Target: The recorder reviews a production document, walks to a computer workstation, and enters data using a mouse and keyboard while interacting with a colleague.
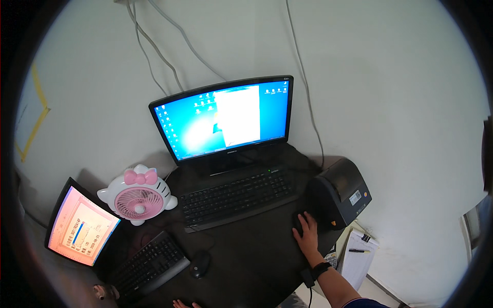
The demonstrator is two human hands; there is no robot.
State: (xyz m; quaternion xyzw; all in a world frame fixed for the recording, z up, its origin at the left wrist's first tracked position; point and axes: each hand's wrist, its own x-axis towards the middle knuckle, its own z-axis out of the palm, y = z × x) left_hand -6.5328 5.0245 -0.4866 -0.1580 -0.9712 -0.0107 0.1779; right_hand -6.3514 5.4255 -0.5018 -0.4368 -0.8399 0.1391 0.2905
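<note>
My right hand (307, 240) rests at the right side of the black desk, thumb and fingers around a dark computer mouse (297, 222) that barely stands out from the desktop. A black band circles my right wrist. Only some fingertips of my left hand (185, 304) show at the lower edge, apart and lying at the desk's front; I see nothing in them. Left of my right hand is a black keyboard (239, 199), below a lit monitor (223, 120) with a white window on a blue desktop. Beside the hand stands a black label printer (340, 192).
A pink and white cat-shaped fan (138, 197) stands left of the keyboard. Farther left are a second monitor (84, 223), another keyboard (151, 264) and a black mouse (200, 264). A clipboard (359, 259) with paper and a pen lies right of my forearm. Cables hang down the wall.
</note>
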